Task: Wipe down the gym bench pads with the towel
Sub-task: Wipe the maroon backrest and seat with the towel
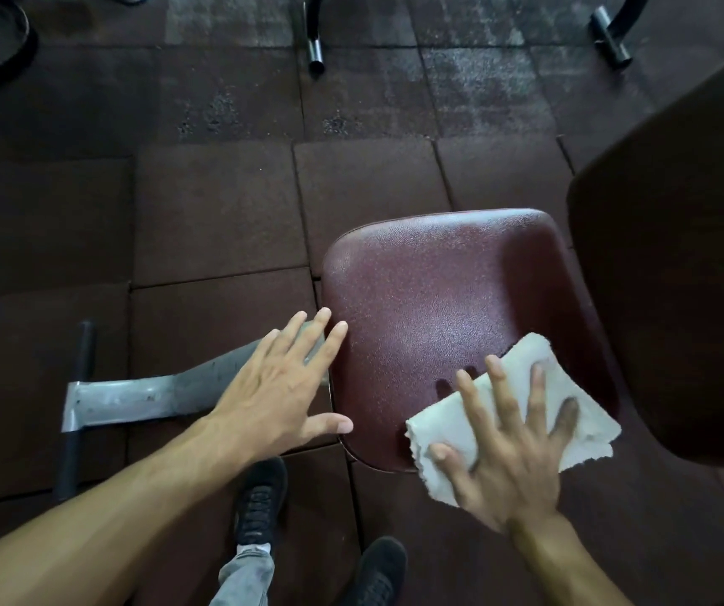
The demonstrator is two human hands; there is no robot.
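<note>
Towel [513, 408] flat on seat pad [438, 290], under spread right hand [504, 457].

Bare forearms [102, 513], grey trousers [246, 577], black shoes [259, 500].

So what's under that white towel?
The towel lies on the dark red seat pad, with the right hand pressing flat on top. The patch of pad right beneath it is covered, so it can't be seen.
</note>
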